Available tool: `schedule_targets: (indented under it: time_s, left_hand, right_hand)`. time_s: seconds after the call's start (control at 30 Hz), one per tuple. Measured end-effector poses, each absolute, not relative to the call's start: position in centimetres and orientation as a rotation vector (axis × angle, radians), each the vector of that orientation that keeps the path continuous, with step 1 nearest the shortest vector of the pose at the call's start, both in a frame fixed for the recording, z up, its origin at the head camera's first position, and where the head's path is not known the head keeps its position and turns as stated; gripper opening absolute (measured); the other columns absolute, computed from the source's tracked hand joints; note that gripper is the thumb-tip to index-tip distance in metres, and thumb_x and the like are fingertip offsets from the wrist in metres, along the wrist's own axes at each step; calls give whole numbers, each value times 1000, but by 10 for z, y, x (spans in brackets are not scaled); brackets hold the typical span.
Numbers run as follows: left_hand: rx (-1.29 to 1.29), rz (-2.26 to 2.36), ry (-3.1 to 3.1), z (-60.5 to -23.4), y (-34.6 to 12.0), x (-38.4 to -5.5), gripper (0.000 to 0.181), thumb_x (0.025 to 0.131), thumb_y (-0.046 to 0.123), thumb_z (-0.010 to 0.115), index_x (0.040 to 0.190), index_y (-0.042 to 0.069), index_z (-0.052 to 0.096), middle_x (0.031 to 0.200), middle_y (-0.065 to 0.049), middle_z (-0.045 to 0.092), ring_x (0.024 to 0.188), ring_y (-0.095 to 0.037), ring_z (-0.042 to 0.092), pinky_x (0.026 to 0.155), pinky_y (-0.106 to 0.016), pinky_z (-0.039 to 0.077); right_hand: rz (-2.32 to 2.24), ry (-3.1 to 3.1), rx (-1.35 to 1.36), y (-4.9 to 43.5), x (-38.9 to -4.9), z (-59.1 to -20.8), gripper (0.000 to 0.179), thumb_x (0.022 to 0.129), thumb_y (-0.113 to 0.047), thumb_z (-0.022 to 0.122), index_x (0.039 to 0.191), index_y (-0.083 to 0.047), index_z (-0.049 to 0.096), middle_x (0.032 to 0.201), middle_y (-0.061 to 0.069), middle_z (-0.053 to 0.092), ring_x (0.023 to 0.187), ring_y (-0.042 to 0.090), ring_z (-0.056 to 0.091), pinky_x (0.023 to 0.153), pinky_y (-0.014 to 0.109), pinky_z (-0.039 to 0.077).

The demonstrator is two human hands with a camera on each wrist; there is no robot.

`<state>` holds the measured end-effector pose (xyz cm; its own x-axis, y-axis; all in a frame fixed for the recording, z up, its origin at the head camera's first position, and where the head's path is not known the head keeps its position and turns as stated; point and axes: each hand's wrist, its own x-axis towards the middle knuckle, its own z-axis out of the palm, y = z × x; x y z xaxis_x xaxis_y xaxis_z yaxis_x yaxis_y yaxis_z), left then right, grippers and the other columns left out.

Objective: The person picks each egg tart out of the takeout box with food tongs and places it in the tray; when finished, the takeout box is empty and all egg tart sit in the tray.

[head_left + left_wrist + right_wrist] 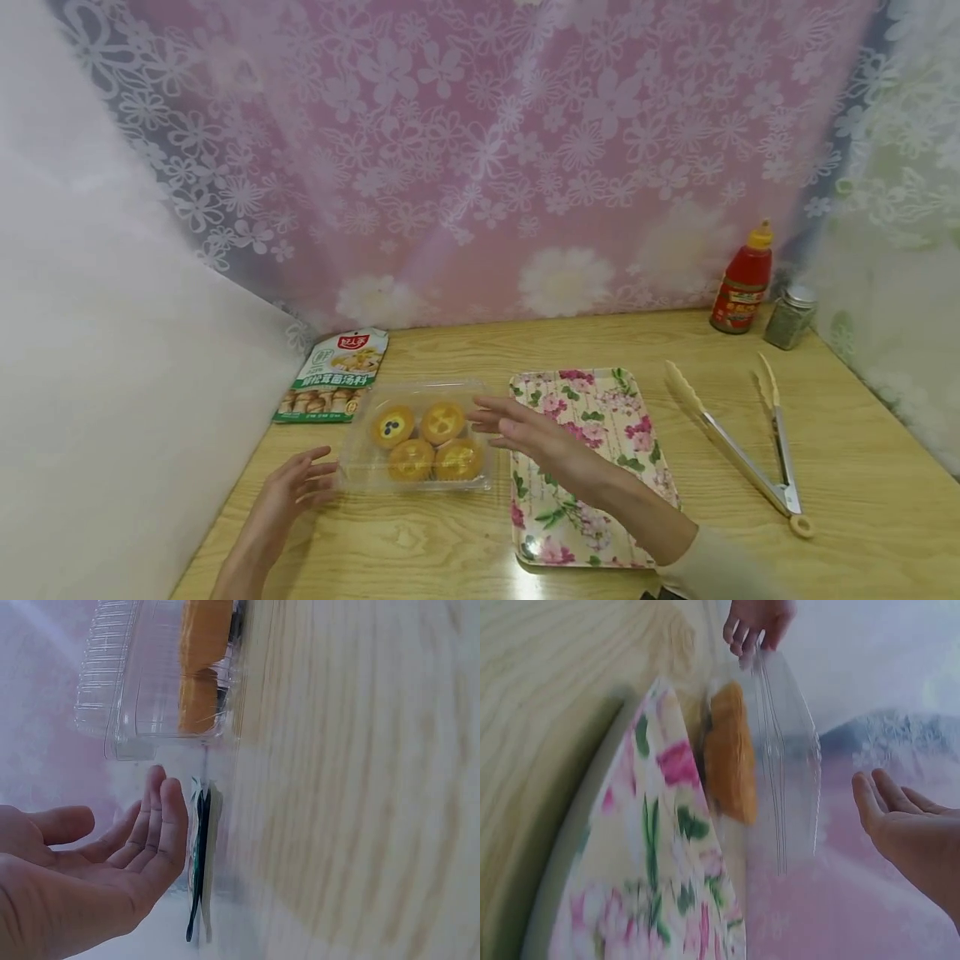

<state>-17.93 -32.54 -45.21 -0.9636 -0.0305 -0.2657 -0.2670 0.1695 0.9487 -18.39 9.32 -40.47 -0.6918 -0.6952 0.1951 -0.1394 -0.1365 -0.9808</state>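
A clear plastic clamshell box (pixel 352 479) lies closed on the wooden table, with several egg tarts (pixel 411 460) inside; one has dark dots on top. My left hand (pixel 288 492) is by the box's left side, its fingers loosely bent and holding nothing. In the left wrist view that hand (pixel 112 855) shows apart from the box (pixel 131 742). Above the box's right edge hovers my right hand (pixel 532 437), fingers extended and nothing in its grasp. The right wrist view shows this hand (pixel 911 825) raised higher than the lid (pixel 799 765).
Right of the box lies a flowered tray (pixel 555 500), partly under my right forearm. Metal tongs (pixel 750 467) with pale tips lie spread farther right. A red sauce bottle (pixel 742 287) and a spice jar (pixel 791 318) stand at the back right. A seasoning packet (pixel 330 379) lies behind the box.
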Motion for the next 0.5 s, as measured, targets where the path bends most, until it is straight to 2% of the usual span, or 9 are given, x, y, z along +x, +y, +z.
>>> schedule_targets:
  time_s: [0.13, 0.23, 0.33, 0.4, 0.5]
  left_hand:
    - [-325, 1968, 2152, -456, -325, -178, 46, 116, 25, 33, 151, 0, 49, 111, -5, 70, 96, -20, 69, 88, -40, 59]
    - [-289, 2044, 2040, -461, -326, -175, 37, 115, 21, 37, 138, 11, 64, 102, 0, 69, 92, -18, 69, 87, -39, 59]
    - [-227, 2083, 1959, -463, -326, -171, 31, 115, 22, 40, 126, 22, 69, 103, 2, 69, 94, -15, 69, 89, -37, 59]
    - [-208, 2081, 1950, -464, -324, -169, 29, 114, 23, 43, 128, 21, 68, 105, 3, 70, 96, -16, 69, 90, -37, 59]
    - [-225, 2058, 1973, -463, -322, -168, 32, 112, 25, 48, 138, 13, 62, 108, 3, 71, 99, -18, 69, 91, -37, 59]
  right_hand:
    - [-1862, 1629, -942, 66, -179, -406, 54, 114, -31, 35, 164, -10, 29, 161, 22, 41, 147, 44, 40, 121, 63, 26]
    - [-1803, 1603, -931, 45, -176, -409, 53, 114, -34, 38, 162, -13, 36, 159, 14, 47, 146, 36, 44, 120, 59, 30]
    - [-1761, 1603, -924, 26, -175, -411, 51, 113, -34, 42, 159, -15, 42, 156, 9, 52, 145, 27, 47, 121, 53, 32]
    - [-1746, 1611, -910, 15, -174, -411, 49, 112, -34, 44, 158, -17, 45, 155, 6, 54, 144, 22, 49, 121, 50, 33]
    - [-1740, 1603, -890, 1, -172, -412, 47, 112, -33, 46, 156, -18, 47, 153, 4, 55, 142, 19, 50, 119, 43, 36]
